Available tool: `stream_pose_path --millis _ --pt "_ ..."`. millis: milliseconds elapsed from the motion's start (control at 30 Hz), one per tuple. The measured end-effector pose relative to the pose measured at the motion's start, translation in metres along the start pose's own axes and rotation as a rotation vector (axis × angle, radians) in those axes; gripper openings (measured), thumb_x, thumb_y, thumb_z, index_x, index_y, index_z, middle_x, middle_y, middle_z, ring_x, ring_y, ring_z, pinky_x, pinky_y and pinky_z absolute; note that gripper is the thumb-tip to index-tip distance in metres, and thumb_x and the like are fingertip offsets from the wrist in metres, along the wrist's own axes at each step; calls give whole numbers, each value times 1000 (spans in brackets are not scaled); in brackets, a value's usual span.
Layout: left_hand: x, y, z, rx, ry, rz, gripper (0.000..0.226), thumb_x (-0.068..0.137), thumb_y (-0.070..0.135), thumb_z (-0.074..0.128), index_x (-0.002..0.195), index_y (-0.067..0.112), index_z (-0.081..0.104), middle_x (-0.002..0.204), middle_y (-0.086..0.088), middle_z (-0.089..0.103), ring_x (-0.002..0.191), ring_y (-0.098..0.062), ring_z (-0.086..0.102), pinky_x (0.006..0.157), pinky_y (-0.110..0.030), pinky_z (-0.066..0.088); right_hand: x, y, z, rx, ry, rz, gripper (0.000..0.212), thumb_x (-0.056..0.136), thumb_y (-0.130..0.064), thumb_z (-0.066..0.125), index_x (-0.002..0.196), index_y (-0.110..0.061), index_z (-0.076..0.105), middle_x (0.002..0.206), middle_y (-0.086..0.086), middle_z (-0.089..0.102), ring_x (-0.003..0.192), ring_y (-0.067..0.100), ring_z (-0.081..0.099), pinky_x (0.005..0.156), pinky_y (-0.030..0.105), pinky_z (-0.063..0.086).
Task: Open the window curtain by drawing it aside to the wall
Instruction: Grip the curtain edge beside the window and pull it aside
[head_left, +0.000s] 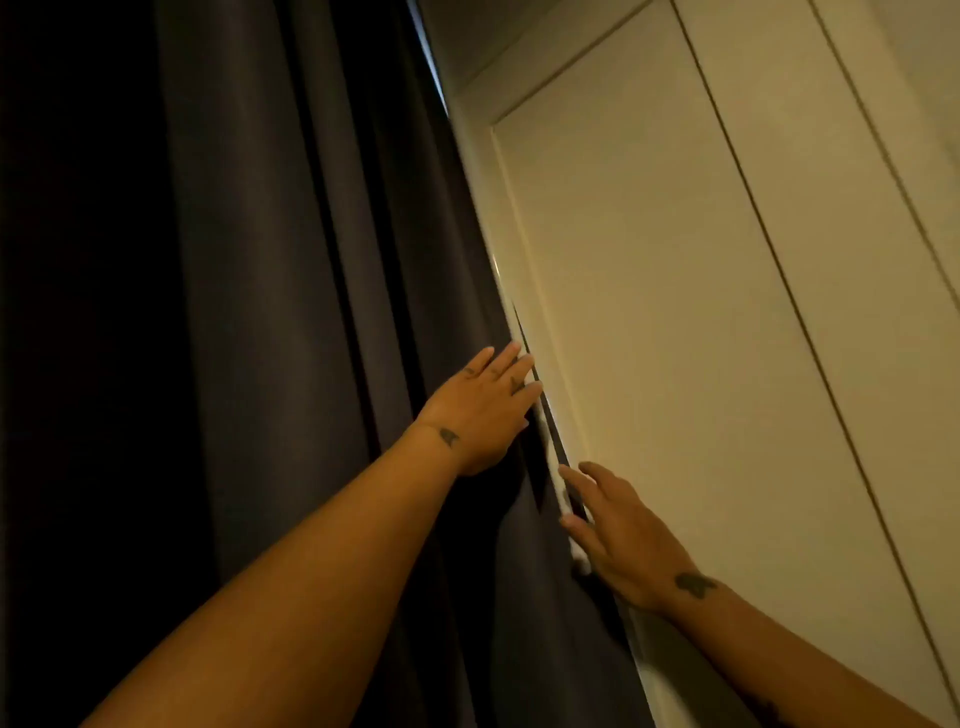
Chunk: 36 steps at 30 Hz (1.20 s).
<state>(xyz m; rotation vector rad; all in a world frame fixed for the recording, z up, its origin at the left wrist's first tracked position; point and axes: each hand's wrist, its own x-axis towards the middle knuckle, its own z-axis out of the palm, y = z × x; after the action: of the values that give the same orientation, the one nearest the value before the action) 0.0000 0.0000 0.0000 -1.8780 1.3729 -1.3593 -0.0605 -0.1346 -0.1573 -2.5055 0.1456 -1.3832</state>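
Note:
A dark grey curtain (291, 291) hangs in long folds over the left half of the view. Its right edge runs down beside a tall white panel (649, 322), with a thin strip of light at the top. My left hand (480, 410) lies flat on the curtain near that edge, fingers stretched and slightly apart, fingertips touching the panel's side. My right hand (618, 535) is lower, fingers spread, with its fingertips at the curtain's pale edge lining where it meets the panel. Neither hand has fabric closed in it.
The white panel looks like cupboard or wardrobe doors, with vertical seams (779, 291) running down them, and fills the right half. The far left of the curtain is in deep shadow.

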Motion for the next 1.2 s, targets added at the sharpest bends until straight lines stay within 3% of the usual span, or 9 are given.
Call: stream_pose_path --millis 167,300,367,500,667,733,867,1000,1200 --pt "37 -16 8 134 -81 140 49 95 35 26 141 19 16 154 -10 8 139 -26 -6 107 -40 -7 16 3 33 206 131 -12 56 87 -52 28 137 -25 23 146 8 25 128 22 26 97 30 25" --pt "46 -20 19 212 -167 161 48 93 36 31 138 21 26 153 -9 14 140 -26 -1 112 -47 3 19 6 55 312 284 47 51 89 -39 44 135 -23 28 143 10 30 127 24 28 100 40 31" --pt "48 -21 24 213 -184 172 48 92 36 33 138 22 26 153 -9 15 140 -26 1 111 -48 5 20 3 65 335 341 43 50 90 -31 51 135 -24 29 141 12 32 127 25 29 99 37 28" --pt "51 -24 31 224 -204 211 50 93 36 31 140 25 17 154 -7 10 140 -26 -2 111 -47 2 20 -7 77 405 351 29 51 90 -35 48 129 -39 15 145 5 27 129 19 23 98 28 15" --pt "49 -29 35 250 -280 180 50 92 38 29 140 26 18 154 -8 10 139 -24 -5 110 -46 -2 15 -19 81 535 298 -98 51 89 -39 44 122 -50 7 135 -16 16 126 12 21 97 22 17" --pt "47 -30 35 255 -300 173 50 92 39 27 139 26 20 153 -8 13 140 -25 -4 111 -46 -2 14 -25 79 562 302 -114 50 87 -40 45 125 -45 13 135 -12 21 124 16 26 96 25 21" --pt "38 -31 32 264 -327 156 48 92 41 24 138 26 24 152 -9 20 140 -24 -1 111 -45 -1 16 -27 69 534 426 -78 51 80 -45 36 127 -25 37 131 14 46 115 24 37 87 38 33" --pt "25 -34 25 261 -303 132 47 92 41 25 136 26 31 146 -9 31 139 -26 8 112 -44 4 26 -23 62 562 468 7 52 82 -47 32 128 -24 38 135 15 42 121 24 32 91 40 30" --pt "3 -38 16 248 -305 99 50 89 46 21 133 27 34 147 -7 30 139 -24 10 111 -44 9 40 -27 60 559 503 63 47 80 -31 49 124 -14 46 128 17 49 117 32 42 89 39 32"
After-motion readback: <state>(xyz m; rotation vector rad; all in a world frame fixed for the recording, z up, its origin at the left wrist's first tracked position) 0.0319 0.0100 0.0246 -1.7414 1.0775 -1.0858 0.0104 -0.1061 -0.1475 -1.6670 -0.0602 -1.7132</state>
